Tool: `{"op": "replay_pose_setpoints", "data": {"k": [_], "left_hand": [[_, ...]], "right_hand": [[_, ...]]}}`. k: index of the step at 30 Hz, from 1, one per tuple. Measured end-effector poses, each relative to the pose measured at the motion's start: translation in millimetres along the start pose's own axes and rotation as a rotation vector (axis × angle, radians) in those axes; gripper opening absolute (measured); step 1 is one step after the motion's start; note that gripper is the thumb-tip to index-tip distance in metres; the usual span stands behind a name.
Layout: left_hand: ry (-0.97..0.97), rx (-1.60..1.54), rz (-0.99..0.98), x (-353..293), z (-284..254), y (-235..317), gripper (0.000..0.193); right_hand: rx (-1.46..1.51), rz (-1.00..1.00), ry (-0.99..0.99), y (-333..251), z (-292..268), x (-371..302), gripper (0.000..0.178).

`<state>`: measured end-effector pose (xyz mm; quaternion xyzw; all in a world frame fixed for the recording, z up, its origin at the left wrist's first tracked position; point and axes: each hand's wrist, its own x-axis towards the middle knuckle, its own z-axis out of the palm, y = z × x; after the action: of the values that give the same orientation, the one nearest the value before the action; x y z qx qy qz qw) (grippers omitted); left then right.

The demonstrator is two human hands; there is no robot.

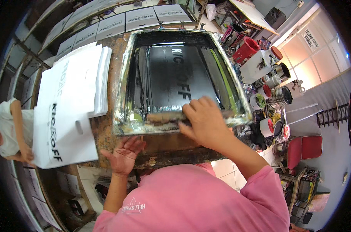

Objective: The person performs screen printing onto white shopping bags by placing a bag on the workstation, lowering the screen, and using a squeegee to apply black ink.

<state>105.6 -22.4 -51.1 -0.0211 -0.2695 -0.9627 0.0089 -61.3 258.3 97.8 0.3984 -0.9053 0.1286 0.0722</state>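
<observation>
Right grip [207, 123] wraps the wooden squeegee [166, 117], long axis left-right, at near end of screen frame [123, 83]. Left grip [124, 154] spread, seemingly empty, farther off, below frame's near-left corner.

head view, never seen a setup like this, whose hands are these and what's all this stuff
There's no robot: these are a person's bare hands, seen from their own head looking down. The wide fisheye lens bends straight edges.

On the table lies a big frame with a dark, glossy middle. The right hand has its fingers around a bar at the frame's near end. The left hand is open and empty.

On the left are printed sheets, with a co-worker's hand at one corner.
</observation>
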Motion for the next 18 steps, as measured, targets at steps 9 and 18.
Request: {"op": "replay_pose_setpoints", "data": {"k": [9,18], "left_hand": [[0.03,1.279,0.276,100,69,42,0.095],[0.294,2.572,-0.06,78,-1,-39,0.111]], "right_hand": [[-0.263,-0.034,0.487,16,-90,88,0.037],[-0.189,-0.024,0.698,3,-115,133,0.032]]}}
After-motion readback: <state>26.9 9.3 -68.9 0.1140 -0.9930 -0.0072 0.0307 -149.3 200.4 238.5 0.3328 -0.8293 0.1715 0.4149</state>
